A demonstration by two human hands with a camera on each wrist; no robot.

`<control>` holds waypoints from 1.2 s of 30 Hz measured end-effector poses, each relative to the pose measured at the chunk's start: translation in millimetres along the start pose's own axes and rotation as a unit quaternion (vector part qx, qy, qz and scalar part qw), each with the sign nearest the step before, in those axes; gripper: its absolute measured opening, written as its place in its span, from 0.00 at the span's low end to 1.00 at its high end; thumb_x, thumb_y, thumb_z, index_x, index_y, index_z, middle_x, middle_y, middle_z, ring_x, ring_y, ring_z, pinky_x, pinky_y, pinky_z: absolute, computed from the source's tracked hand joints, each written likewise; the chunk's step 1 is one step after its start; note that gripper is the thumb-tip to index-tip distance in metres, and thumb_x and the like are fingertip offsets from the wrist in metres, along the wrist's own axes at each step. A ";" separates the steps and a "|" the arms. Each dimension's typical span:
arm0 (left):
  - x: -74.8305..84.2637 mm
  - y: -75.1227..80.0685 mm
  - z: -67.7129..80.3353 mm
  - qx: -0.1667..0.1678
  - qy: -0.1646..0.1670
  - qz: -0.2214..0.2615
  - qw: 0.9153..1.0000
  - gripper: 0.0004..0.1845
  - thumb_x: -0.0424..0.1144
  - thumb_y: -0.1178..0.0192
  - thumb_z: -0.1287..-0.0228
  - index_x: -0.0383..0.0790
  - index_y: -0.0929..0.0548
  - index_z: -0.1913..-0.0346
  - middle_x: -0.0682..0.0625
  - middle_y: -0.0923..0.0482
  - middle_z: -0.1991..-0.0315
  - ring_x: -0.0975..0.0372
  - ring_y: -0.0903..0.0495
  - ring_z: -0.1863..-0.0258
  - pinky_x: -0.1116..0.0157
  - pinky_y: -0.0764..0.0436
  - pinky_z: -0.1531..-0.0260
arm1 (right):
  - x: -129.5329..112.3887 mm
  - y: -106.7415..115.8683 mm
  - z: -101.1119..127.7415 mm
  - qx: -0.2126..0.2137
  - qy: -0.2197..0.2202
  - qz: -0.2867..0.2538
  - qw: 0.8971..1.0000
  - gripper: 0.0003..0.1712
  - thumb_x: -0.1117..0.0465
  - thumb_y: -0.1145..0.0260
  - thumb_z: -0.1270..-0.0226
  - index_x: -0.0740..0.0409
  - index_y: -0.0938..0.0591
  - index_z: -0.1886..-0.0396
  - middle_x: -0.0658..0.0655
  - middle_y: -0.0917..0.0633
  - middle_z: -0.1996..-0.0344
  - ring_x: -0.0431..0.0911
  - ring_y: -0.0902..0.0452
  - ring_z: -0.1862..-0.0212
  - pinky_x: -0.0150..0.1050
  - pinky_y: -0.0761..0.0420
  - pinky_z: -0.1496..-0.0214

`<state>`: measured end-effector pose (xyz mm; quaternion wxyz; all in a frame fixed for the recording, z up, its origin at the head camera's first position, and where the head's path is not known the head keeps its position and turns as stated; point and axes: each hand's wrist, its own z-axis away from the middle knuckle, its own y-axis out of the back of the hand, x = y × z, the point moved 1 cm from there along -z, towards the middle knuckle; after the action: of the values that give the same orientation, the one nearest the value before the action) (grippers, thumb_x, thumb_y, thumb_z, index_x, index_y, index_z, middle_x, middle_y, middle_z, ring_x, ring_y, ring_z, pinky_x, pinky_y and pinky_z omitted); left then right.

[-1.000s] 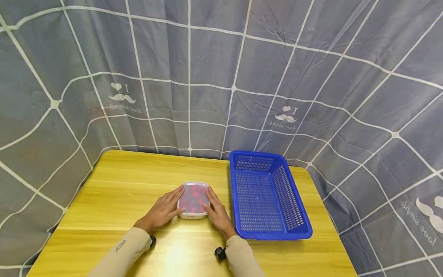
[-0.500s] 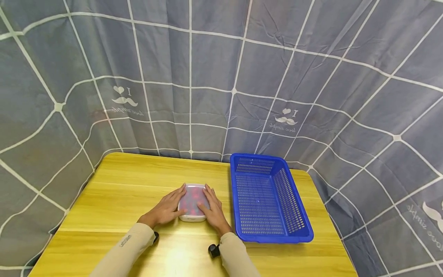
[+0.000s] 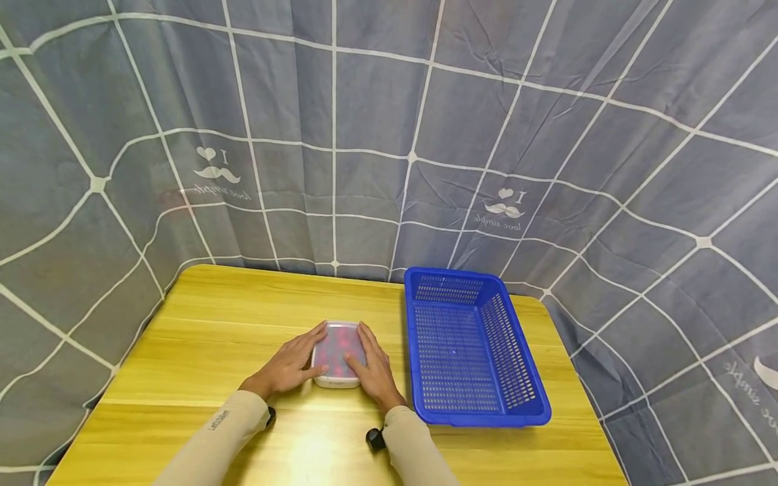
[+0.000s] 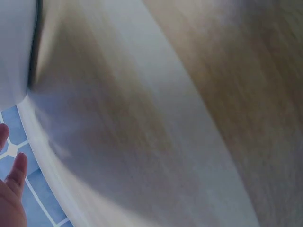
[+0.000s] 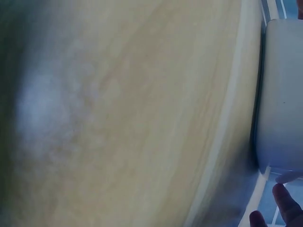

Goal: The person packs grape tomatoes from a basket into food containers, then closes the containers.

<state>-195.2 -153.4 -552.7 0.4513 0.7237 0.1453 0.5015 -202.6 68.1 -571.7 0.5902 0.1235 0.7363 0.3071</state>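
A small white food container (image 3: pixel 338 382) stands on the wooden table, with several pink-red pieces showing blurred through its translucent lid (image 3: pixel 340 344). My left hand (image 3: pixel 287 364) lies along its left side, fingertips at the far left corner and thumb at the near left edge. On the opposite side my right hand (image 3: pixel 377 371) touches the right edge with fairly straight fingers, its thumb resting on top of the lid. The container's pale wall (image 5: pixel 286 94) fills the right edge of the right wrist view. Palms and undersides of both hands are hidden.
A blue perforated plastic basket (image 3: pixel 452 348) stands right of the container, close to my right forearm. Nothing is seen inside it. The yellow wood-grain table (image 3: pixel 243 304) ends at a grey curtain (image 3: pixel 365 182) with white lines, which hangs behind and at both sides.
My right hand has shifted slightly left, and its thumb has moved from the lid's right edge farther in over the lid. The left hand and the container stay nearly in place.
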 end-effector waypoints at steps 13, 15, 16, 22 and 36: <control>-0.3 -3.9 3.9 -0.011 0.008 -0.010 1.000 0.42 0.54 0.49 0.29 0.36 0.55 0.23 0.44 0.60 0.23 0.46 0.49 0.27 0.39 0.46 0.31 | 0.4 -3.8 2.3 -0.009 -0.017 0.005 1.000 0.41 0.43 0.47 0.28 0.54 0.47 0.23 0.53 0.48 0.24 0.53 0.51 0.25 0.63 0.49 0.27; 0.0 -3.9 3.8 -0.010 0.006 -0.012 1.000 0.42 0.54 0.49 0.29 0.36 0.55 0.24 0.43 0.60 0.23 0.46 0.50 0.27 0.40 0.47 0.31 | -0.3 -3.2 2.3 -0.009 -0.017 0.008 1.000 0.41 0.43 0.46 0.28 0.54 0.47 0.23 0.53 0.48 0.24 0.53 0.52 0.25 0.63 0.49 0.27; 0.0 -4.0 3.4 -0.008 0.004 -0.014 1.000 0.42 0.54 0.49 0.28 0.35 0.54 0.24 0.42 0.59 0.23 0.46 0.50 0.27 0.39 0.47 0.31 | -0.6 -2.8 2.2 -0.010 -0.017 0.011 1.000 0.41 0.43 0.47 0.28 0.54 0.48 0.23 0.53 0.48 0.24 0.53 0.52 0.25 0.63 0.49 0.27; 0.4 -4.0 0.4 -0.006 0.002 -0.023 1.000 0.42 0.54 0.50 0.28 0.35 0.54 0.24 0.42 0.59 0.23 0.45 0.50 0.27 0.39 0.47 0.31 | -2.3 0.1 0.8 -0.009 -0.018 0.014 1.000 0.42 0.42 0.47 0.28 0.54 0.47 0.23 0.55 0.47 0.24 0.54 0.51 0.26 0.63 0.49 0.27; -0.3 -2.4 -0.3 -0.014 0.010 -0.013 1.000 0.43 0.55 0.49 0.29 0.36 0.55 0.24 0.42 0.59 0.23 0.44 0.51 0.27 0.39 0.49 0.30 | 0.9 -0.3 -0.7 -0.013 -0.005 -0.030 0.999 0.43 0.45 0.43 0.28 0.57 0.48 0.23 0.59 0.48 0.24 0.57 0.52 0.26 0.67 0.50 0.29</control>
<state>-194.9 -152.1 -554.7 0.4665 0.7104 0.1520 0.5045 -203.5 68.2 -572.5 0.6043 0.0952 0.7325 0.2985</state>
